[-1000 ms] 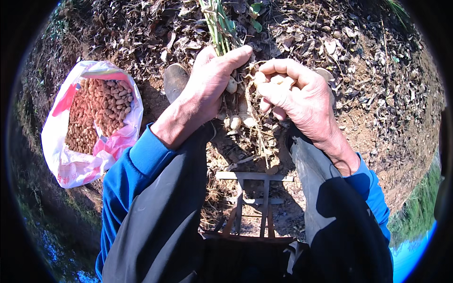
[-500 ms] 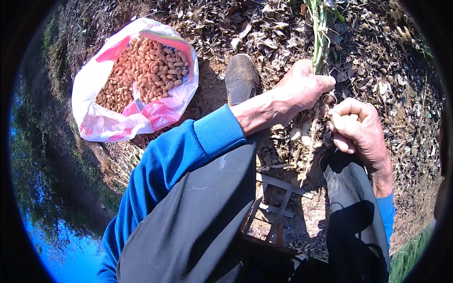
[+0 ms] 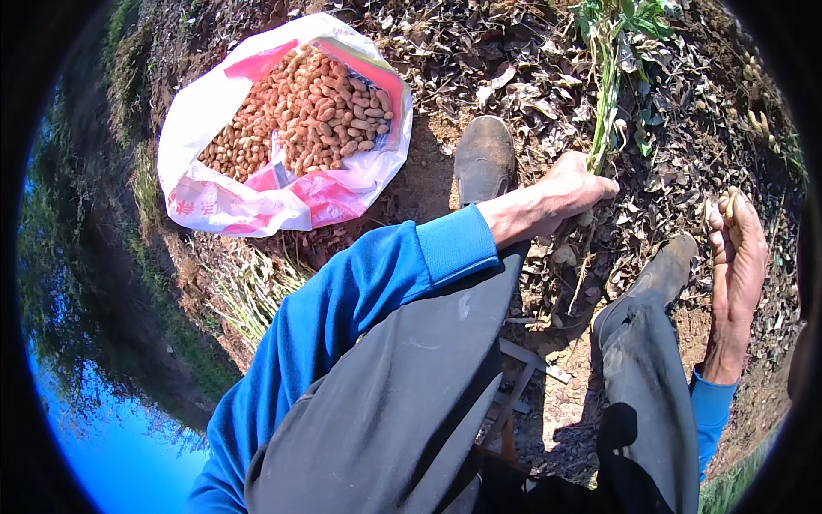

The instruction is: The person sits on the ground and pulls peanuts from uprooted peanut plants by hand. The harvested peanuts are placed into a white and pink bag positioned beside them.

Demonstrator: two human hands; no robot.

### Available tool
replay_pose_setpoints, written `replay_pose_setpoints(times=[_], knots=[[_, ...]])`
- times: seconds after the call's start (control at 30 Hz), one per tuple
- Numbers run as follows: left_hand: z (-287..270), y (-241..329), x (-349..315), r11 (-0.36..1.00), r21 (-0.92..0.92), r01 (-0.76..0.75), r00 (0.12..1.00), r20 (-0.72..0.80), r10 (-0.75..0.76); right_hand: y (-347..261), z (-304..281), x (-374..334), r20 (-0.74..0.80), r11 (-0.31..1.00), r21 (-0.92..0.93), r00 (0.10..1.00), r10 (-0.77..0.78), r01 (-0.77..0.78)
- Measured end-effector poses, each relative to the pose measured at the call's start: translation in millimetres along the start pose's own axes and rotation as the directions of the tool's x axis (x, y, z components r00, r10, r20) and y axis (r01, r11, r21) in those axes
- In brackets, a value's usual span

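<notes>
My left hand (image 3: 572, 190) is closed round the green stems of a peanut plant (image 3: 606, 94). The plant's leafy end points away from me, and its roots, with a few pale pods, hang below the fist. Off to the right, apart from the plant, my right hand (image 3: 738, 248) has its fingers curled in, with a tan peanut (image 3: 729, 202) showing at the fingertips; whether it holds more is hidden. A white and pink woven sack (image 3: 184, 154), its mouth rolled open, stands at the left, with a heap of peanuts (image 3: 321, 111) in it.
Dry leaves and soil cover the ground. My two dark shoes, the left shoe (image 3: 485, 161) and right shoe (image 3: 670, 261), flank the plant. A slatted frame (image 3: 518, 368) lies between my legs. Dry pale stalks (image 3: 257, 295) lie below the sack.
My right hand has moved away from the roots, out to the right, with the peanut. My left hand still grips the plant. The whole view has shifted a little.
</notes>
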State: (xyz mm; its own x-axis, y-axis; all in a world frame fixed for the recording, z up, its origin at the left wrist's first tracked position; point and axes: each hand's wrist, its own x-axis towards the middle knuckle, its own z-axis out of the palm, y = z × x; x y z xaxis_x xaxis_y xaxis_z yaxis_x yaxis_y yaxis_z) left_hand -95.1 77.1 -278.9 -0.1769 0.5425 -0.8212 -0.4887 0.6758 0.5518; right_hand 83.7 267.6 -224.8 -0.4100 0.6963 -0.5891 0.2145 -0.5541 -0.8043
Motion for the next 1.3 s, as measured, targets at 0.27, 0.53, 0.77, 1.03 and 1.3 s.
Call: replay_pose_setpoints(times=[0.27,0.53,0.77,1.03,1.3], knots=[[-8,-3,-14,0.972,-0.234,-0.018,0.973,0.222,0.072,-36,162,-35,0.732,0.995,-0.066,0.675,0.096,-0.069],[-6,13,-9,0.841,-0.515,0.163,0.893,0.440,0.097,-10,24,-15,0.091,0.986,-0.152,0.995,-0.051,0.065],[-6,28,0,0.821,-0.570,-0.014,0.886,0.373,0.274,26,43,-61,0.273,0.905,-0.305,0.937,-0.217,0.298],[18,41,-7,0.960,-0.239,-0.148,0.932,0.289,0.216,25,46,-50,0.413,0.685,-0.480,0.830,-0.376,0.548],[27,38,-13,0.984,-0.164,-0.065,0.979,0.181,0.095,38,49,-54,0.336,0.801,-0.405,0.886,-0.319,0.441]])
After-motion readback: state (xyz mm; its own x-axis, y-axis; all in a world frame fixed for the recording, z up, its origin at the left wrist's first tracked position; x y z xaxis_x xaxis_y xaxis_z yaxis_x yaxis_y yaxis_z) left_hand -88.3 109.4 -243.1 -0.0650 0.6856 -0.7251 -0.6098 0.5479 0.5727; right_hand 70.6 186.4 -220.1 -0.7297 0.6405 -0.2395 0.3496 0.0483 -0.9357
